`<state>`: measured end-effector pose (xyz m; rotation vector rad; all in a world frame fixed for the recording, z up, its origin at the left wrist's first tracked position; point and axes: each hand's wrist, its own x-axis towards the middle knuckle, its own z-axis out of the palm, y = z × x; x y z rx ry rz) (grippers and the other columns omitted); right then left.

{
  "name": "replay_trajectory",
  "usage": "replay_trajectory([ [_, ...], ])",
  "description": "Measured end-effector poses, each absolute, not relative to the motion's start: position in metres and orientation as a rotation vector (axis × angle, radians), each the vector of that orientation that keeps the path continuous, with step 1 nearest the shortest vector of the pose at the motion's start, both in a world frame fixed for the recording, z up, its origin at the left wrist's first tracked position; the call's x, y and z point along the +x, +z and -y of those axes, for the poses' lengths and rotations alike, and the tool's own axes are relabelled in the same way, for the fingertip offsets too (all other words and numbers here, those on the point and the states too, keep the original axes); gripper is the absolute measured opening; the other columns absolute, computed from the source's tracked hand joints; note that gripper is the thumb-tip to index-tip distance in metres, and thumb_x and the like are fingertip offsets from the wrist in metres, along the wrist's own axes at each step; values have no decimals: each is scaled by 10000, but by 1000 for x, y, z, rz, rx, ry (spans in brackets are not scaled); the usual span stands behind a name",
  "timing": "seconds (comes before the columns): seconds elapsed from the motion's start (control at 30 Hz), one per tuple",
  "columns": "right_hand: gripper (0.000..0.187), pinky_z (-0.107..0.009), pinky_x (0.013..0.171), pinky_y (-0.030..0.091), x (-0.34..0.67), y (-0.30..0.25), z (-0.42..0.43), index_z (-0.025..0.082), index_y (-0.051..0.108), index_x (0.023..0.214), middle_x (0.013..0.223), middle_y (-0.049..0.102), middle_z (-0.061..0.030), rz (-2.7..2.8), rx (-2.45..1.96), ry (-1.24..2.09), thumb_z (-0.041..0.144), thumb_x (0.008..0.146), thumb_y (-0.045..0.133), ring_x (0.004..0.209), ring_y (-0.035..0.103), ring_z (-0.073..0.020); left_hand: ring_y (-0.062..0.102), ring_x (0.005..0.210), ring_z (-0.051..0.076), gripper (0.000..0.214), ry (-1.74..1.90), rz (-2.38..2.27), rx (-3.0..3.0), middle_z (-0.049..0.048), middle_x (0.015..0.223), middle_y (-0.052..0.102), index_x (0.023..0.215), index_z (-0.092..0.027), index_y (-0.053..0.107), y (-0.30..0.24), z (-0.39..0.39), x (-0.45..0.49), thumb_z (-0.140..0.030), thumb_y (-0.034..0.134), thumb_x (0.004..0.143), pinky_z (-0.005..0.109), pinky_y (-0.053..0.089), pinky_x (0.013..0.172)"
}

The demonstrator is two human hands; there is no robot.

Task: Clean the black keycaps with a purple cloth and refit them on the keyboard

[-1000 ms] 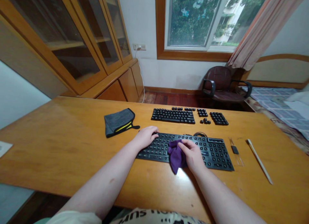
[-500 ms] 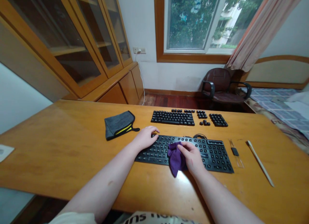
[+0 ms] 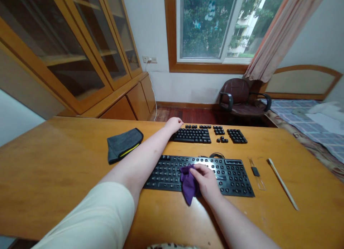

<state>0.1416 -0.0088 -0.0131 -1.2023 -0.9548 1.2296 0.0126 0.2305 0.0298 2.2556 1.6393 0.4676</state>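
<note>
My left hand (image 3: 174, 124) reaches over to the left end of the loose black keycaps (image 3: 192, 135), which lie in keyboard order at the back of the table. Its thumb and fingers are pinched together; whatever is between them is too small to make out. My right hand (image 3: 206, 179) grips a bunched purple cloth (image 3: 189, 186) that hangs over the front edge of the black keyboard base (image 3: 233, 175). Most of that base shows bare key switches, and a couple of dark caps stand at its upper left. My left forearm hides its left end.
A folded grey cloth (image 3: 125, 145) with a yellow inside lies at left. Right of the base are a wire keycap puller (image 3: 256, 172) and a thin pale brush (image 3: 283, 186). A coiled cable (image 3: 217, 155) sits behind the base. Beyond the table stands a chair (image 3: 238, 98).
My left hand has left the base's upper left corner and moved forward to the loose keycaps. My right hand still holds the purple cloth in place. The view has shifted slightly.
</note>
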Motion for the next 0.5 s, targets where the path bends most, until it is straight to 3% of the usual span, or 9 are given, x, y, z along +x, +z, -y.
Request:
replay_trajectory([
  [0.33, 145, -224, 516, 393, 140, -15, 8, 170, 640, 673, 602, 613, 18, 874, -1170, 1277, 273, 607, 718, 534, 526, -115, 575, 955, 200, 214, 305, -1673, 2228, 45, 1018, 660, 881, -245, 697, 0, -261, 45, -309, 591, 706, 274, 428, 841],
  [0.5, 158, -228, 515, 389, 139, -18, 6, 167, 634, 678, 601, 609, 19, 849, -1164, 1284, 277, 603, 720, 527, 520, -113, 578, 949, 230, 175, 333, -1693, 2215, 60, 990, 669, 820, -246, 707, -2, -263, 47, -321, 623, 686, 334, 417, 858],
])
